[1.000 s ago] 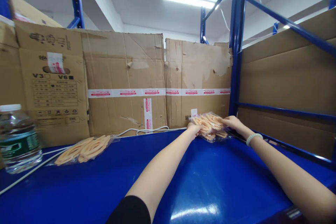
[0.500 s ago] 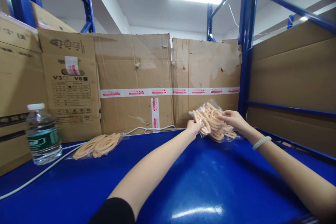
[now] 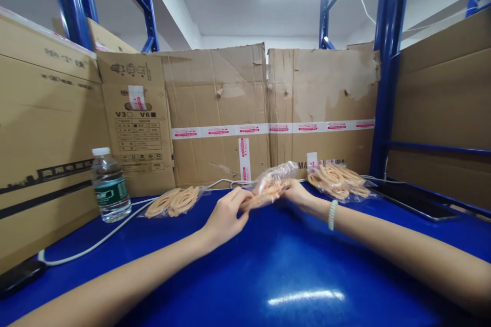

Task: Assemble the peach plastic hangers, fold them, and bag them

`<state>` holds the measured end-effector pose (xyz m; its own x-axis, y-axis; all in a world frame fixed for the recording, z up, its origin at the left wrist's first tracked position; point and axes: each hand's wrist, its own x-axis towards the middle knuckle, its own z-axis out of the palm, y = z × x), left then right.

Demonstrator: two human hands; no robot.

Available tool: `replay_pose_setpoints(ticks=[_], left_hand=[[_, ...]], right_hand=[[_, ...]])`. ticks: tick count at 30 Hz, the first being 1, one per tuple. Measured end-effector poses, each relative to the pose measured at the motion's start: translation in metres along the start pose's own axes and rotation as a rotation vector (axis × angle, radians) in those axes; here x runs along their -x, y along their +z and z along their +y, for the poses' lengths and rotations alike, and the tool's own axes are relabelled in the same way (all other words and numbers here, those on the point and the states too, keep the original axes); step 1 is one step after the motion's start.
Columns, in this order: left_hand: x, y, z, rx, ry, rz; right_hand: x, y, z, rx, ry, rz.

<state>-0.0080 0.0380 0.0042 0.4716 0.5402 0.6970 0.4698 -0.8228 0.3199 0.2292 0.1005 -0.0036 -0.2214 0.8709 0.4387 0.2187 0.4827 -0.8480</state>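
A clear plastic bag of peach-coloured loops (image 3: 266, 194) hangs between my hands over the middle of the blue table (image 3: 245, 265), slightly blurred. My left hand (image 3: 229, 214) pinches its left end, fingers closed. At its right end my right hand (image 3: 297, 194) is closed on the bag, its fingertips partly hidden behind the plastic. To the right, more bagged loops (image 3: 339, 181) lie in a pile against the cardboard. Another bag with two bundles of loops (image 3: 174, 202) lies flat on the table at the left.
A water bottle (image 3: 110, 186) stands at the left by a white cable (image 3: 92, 249). A dark device (image 3: 21, 277) lies at the near left, a phone-like slab (image 3: 416, 203) at the right. Cardboard walls (image 3: 218, 102) and blue posts (image 3: 387, 71) bound the table.
Both hands have moved left and nearer, carrying one bag away from the pile at the right. The view has turned somewhat to the left, and the slab at the right shows more fully.
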Motion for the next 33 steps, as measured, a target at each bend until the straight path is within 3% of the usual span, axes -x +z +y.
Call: replay_pose_setpoints(ticks=[2,4,8,12,14,17,21,23,26,33], left_hand=[[0.018,-0.006,0.002,-0.075,0.083,-0.072],[0.028,-0.007,0.007,-0.116,0.148,-0.136],[0.031,-0.008,0.029,-0.184,0.262,-0.248],[0.027,-0.015,0.049,-0.133,0.284,-0.271],[0.023,-0.018,0.047,-0.139,0.152,-0.215],[0.018,-0.019,0.024,-0.213,-0.182,-0.148],[0.020,-0.015,-0.016,-0.273,-0.362,-0.169],[0.022,-0.011,-0.028,-0.305,-0.442,-0.186],[0.023,-0.007,-0.034,-0.328,-0.536,-0.209],[0.016,-0.009,-0.032,-0.234,-0.623,-0.322]], right_hand=[[-0.002,0.015,0.006,0.014,-0.014,-0.031],[-0.004,0.017,0.011,0.046,-0.015,-0.057],[-0.003,-0.013,0.007,0.143,-0.017,-0.025],[0.010,-0.043,-0.029,0.231,-0.105,-0.022],[0.021,-0.048,-0.054,0.267,-0.154,-0.132],[0.038,-0.049,-0.085,0.339,-0.181,-0.366],[0.051,-0.049,-0.094,0.767,-0.240,-0.608],[0.053,-0.047,-0.087,0.880,-0.263,-0.606],[0.052,-0.044,-0.075,0.858,-0.297,-0.605],[0.045,-0.042,-0.060,0.459,-0.309,-0.615]])
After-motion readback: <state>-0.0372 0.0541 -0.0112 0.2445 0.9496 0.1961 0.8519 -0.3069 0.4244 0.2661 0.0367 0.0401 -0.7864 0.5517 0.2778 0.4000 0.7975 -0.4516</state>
